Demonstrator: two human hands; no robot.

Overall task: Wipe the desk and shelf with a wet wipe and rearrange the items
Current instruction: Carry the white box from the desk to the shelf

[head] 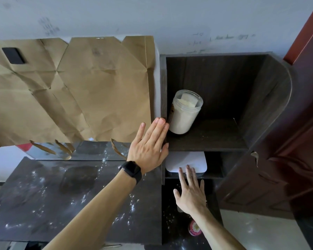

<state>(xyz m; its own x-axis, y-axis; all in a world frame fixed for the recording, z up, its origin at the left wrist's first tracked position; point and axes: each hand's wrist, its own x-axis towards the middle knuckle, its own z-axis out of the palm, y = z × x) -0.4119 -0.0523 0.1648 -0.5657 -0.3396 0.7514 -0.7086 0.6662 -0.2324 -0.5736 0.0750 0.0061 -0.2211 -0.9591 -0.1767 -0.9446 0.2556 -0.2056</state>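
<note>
The dark desk top point(43, 204) is sprinkled with white powder. To its right stands a dark wooden shelf unit point(224, 145). In its upper compartment a clear jar point(185, 112) holding white powder leans at the left wall. My left hand point(150, 147), a black watch on the wrist, lies flat with straight fingers against the shelf's left front edge, beside the jar. My right hand point(191, 192) reaches with straight fingers toward a white box point(186, 159) in the compartment below; its fingertips are at the box's front edge. No wet wipe is in view.
Crumpled brown paper point(79, 87) covers the wall behind the desk. A pink round thing with a flower print point(194, 228) lies on the lower dark surface under my right forearm. A dark red door point(287, 168) stands to the right of the shelf.
</note>
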